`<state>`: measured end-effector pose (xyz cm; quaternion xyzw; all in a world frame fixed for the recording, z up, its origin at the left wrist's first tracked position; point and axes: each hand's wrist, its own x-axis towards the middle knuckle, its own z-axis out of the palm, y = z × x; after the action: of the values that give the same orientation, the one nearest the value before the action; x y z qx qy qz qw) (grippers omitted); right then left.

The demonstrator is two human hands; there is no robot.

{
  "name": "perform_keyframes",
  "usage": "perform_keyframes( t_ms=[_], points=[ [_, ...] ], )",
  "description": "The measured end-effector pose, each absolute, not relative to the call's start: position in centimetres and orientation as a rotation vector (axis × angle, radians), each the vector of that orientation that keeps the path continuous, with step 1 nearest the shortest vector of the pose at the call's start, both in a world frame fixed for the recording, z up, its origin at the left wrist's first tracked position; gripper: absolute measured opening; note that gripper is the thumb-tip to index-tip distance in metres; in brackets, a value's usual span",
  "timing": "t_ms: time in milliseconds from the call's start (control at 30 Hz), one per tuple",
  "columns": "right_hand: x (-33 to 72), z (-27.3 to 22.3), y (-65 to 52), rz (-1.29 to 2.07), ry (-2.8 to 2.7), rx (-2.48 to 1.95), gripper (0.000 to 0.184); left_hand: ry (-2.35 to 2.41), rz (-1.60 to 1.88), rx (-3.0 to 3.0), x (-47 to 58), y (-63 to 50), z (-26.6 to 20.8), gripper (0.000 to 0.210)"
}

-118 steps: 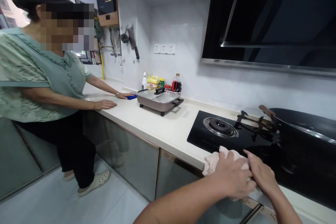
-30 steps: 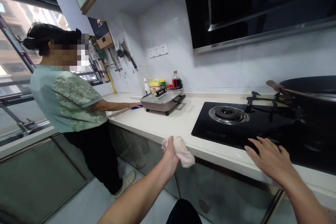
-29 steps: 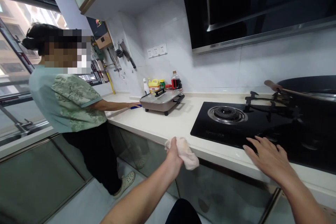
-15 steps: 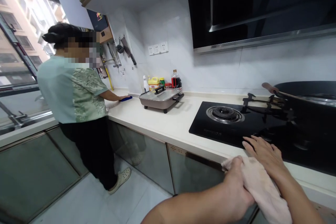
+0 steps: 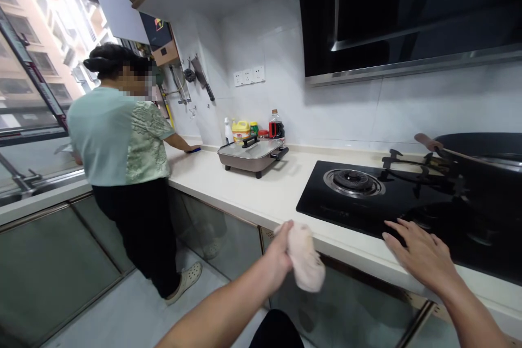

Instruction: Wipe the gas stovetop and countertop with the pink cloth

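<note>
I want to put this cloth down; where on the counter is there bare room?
The widest bare counter lies between the lidded pan and the stove; another strip fronts the pan. Crowded: behind the pan, where bottles stand; the stove's front edge, under your right hand; its right, with the wok.

Both forearms [image 5: 232,304] are bare to the slender fingers [image 5: 409,231], and the leg [image 5: 277,333] wears plain black.

From my end of the feed, I could read no word, brand or number with certainty. The yellow jug [image 5: 241,128] carried a label [image 5: 240,135] whose print was too small for me, and the bright sign [image 5: 159,24] on the dark wall box [image 5: 154,37] was equally illegible.
</note>
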<state>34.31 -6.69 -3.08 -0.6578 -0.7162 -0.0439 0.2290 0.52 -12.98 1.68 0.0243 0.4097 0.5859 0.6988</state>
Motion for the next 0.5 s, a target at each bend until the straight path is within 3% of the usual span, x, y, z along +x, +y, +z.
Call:
perform_keyframes(
  t_ms=[200,500],
  points=[
    [34.0,-2.9,-6.9,-0.122,-1.966,-1.808,0.074,1.095,1.311,0.086,-10.4,-10.9,3.3,0.023],
    [33.9,-2.8,-7.4,-0.135,-1.960,-1.776,0.068,1.206,1.340,0.148,-12.7,-11.1,3.1,0.017]
  ],
)
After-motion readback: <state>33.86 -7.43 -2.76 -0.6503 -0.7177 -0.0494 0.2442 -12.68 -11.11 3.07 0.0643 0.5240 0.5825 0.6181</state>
